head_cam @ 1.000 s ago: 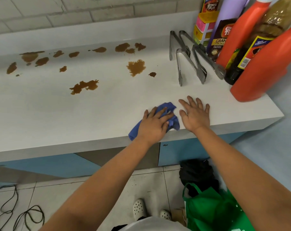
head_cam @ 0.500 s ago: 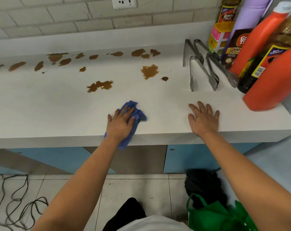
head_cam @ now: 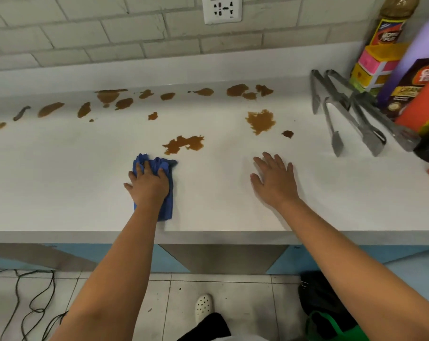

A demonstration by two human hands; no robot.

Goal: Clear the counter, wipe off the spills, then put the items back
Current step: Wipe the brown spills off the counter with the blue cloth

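On the white counter [head_cam: 61, 183], my left hand [head_cam: 147, 185] presses a crumpled blue cloth [head_cam: 168, 205] flat against the surface. The cloth's far edge lies just short of a brown spill [head_cam: 184, 143]. A second brown patch [head_cam: 260, 121] sits further right, and several smaller brown spots [head_cam: 110, 97] run along the back edge. My right hand [head_cam: 275, 178] rests flat on the counter with straight fingers, holding nothing.
Metal tongs [head_cam: 351, 112] lie at the right. Behind them stand bottles and boxes, including an orange bottle [head_cam: 427, 104], a brown box [head_cam: 412, 89] and a sauce bottle [head_cam: 390, 23]. A wall socket [head_cam: 222, 8] is above. On the floor lie cables [head_cam: 31, 306] and a green bag [head_cam: 331, 326].
My left hand has slid the blue cloth leftward and away from the front edge, up toward the nearest brown spill. My right hand stays flat on the counter.
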